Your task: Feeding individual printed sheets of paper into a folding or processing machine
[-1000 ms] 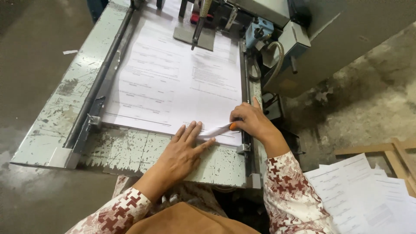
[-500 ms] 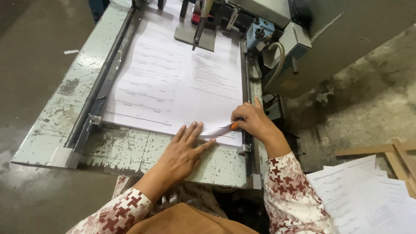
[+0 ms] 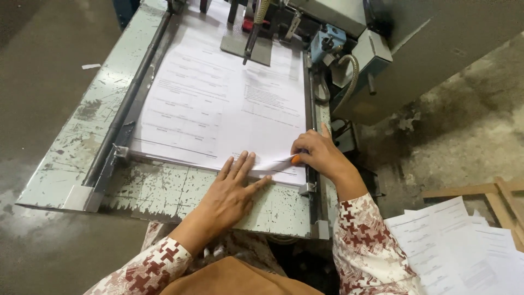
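A stack of large printed white sheets (image 3: pixel 218 104) lies on the worn pale-green feed table (image 3: pixel 76 147) of a machine. My left hand (image 3: pixel 232 188) rests flat, fingers spread, on the near edge of the stack and the table. My right hand (image 3: pixel 319 153) grips a small orange-handled tool (image 3: pixel 295 159) at the stack's near right corner, its tip slipped under a lifted sheet edge. Both sleeves are red-and-white patterned.
A grey machine body (image 3: pixel 415 49) with a blue part and a hose stands at the far right. Metal side rails (image 3: pixel 125 114) border the stack. More printed sheets (image 3: pixel 458 246) lie at the lower right beside a wooden frame (image 3: pixel 491 191). Concrete floor surrounds the table.
The hands have hardly moved. The view has shifted a little, showing less of the sheets at the lower right.
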